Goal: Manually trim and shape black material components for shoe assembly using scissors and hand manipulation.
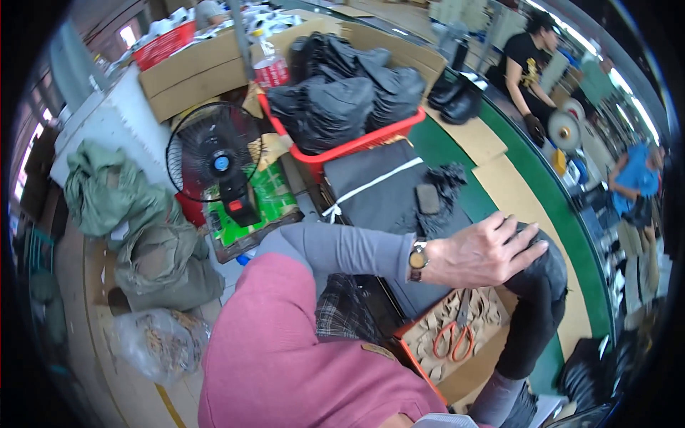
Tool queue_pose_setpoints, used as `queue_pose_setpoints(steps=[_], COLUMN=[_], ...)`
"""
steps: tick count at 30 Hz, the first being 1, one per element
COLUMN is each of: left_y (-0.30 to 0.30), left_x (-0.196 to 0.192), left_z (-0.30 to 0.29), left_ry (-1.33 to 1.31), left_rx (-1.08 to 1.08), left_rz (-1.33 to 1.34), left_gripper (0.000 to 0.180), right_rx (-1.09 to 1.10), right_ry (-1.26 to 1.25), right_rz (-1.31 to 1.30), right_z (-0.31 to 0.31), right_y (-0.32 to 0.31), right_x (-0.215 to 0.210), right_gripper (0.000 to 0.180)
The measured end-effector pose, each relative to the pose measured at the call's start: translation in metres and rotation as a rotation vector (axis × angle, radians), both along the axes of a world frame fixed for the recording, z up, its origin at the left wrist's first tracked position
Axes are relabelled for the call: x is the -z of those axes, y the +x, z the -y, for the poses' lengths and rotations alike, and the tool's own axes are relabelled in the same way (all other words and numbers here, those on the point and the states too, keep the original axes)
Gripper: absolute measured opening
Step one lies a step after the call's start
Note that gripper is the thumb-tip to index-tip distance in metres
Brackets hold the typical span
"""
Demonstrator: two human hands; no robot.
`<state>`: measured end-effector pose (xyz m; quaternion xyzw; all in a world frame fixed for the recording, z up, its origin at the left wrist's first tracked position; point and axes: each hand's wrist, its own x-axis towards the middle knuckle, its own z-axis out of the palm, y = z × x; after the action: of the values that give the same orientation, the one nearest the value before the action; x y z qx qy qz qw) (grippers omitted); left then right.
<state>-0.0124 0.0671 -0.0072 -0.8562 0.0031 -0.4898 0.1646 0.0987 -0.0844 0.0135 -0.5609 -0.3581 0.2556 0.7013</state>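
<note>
Looking on from my remote seat, I find the left hand [479, 250] laid across to the right, above the table [449, 150], its fingers parted and bent with the tips resting on a black piece [548, 265]. The thumb is hidden, so I cannot tell whether there is a true pinch or only a light press. The right forearm [531, 335], in a dark sleeve, rises beneath that piece, but black runs into black there and I cannot tell how the right fingers stand or what they grip. The black piece sits over the table's right side, between the brown paper strip [524, 200] and the far right corner of the box [481, 360], where orange-handled scissors [461, 322] lie among brown scraps [422, 334]. To steady it well, I would let the right hand bear the weight from below and spread the left fingertips evenly, so that nothing creases or twists. I would turn the piece with the right wrist rather than push from above, and lift the left palm a little, since it blocks part of my view. The elbows ought to clear the box's edge, in my judgement, as a dipping right sleeve could snag the scissors.
</note>
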Motion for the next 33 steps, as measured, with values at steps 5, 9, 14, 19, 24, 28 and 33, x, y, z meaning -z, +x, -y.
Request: queue_pose_setpoints(steps=[5, 9, 14, 19, 24, 28, 33], left_y=[-0.072, -0.176, -0.267, -0.298, -0.302, -0.303, -0.284], left_x=[-0.082, -0.129, -0.091, -0.02, -0.002, 0.023, 0.024], left_z=[-0.108, -0.245, -0.328, -0.368, -0.38, -0.401, -0.408], left_ry=[-0.145, -0.185, -0.571, -0.889, -0.852, -0.838, -0.685], left_rx=[-0.253, -0.898, -1.27, -1.27, -1.279, -1.228, -1.202], left_rz=[0.071, -0.214, -0.754, -0.995, -1.021, -0.926, -0.917], left_gripper=[0.075, 0.072, 0.07, 0.089, 0.081, 0.064, 0.068], right_rx=[0.006, -0.034, -0.039, -0.08, -0.08, -0.06, -0.026], right_ry=[0.117, -0.003, -0.066, -0.046, -0.088, -0.055, -0.08], right_rz=[0.263, 0.214, 0.143, 0.2, 0.252, 0.251, 0.188], right_z=[-0.027, -0.016, -0.028, -0.034, -0.025, -0.007, 0.015], right_y=[0.006, 0.033, 0.041, 0.037, 0.033, 0.032, 0.031], right_x=[0.003, 0.023, 0.034, 0.041, 0.042, 0.045, 0.026], right_gripper=[0.049, 0.047, 0.043, 0.041, 0.04, 0.04, 0.039])
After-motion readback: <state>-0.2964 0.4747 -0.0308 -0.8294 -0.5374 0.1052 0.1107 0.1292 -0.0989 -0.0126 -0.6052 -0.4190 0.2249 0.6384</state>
